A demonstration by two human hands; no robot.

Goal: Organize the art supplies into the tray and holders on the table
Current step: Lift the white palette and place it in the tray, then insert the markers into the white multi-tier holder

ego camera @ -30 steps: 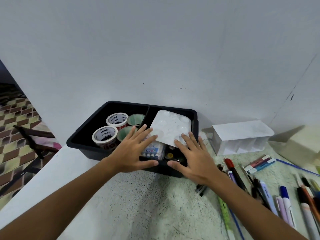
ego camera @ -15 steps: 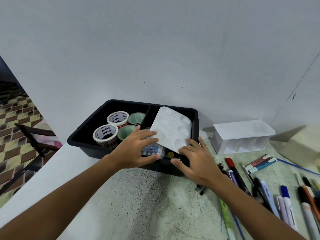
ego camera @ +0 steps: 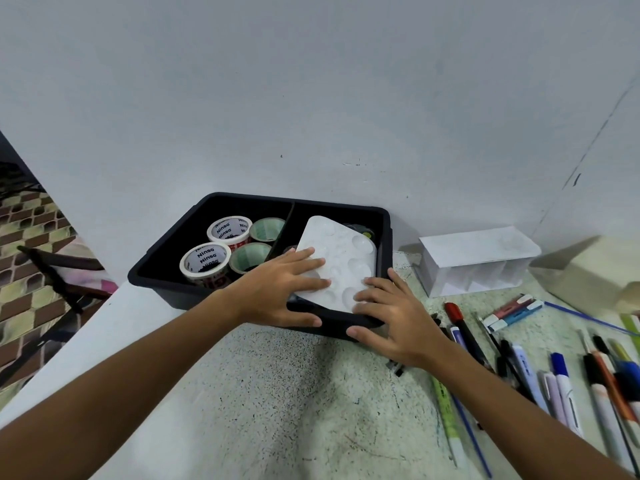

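A speckled pale table [ego camera: 277, 393] meets a bare grey wall, its left edge dropping off toward a tiled floor [ego camera: 31, 237]. The black tray [ego camera: 166, 265] sits at that edge against the wall, holding four tape rolls [ego camera: 204, 263] left of its divider and a white paint palette [ego camera: 341, 258] (tilted) on the right. The left hand [ego camera: 277, 292] and right hand [ego camera: 391, 317] press flat, fingers straight, on the palette, while pens [ego camera: 564, 389] lie scattered before one white holder [ego camera: 478, 261].
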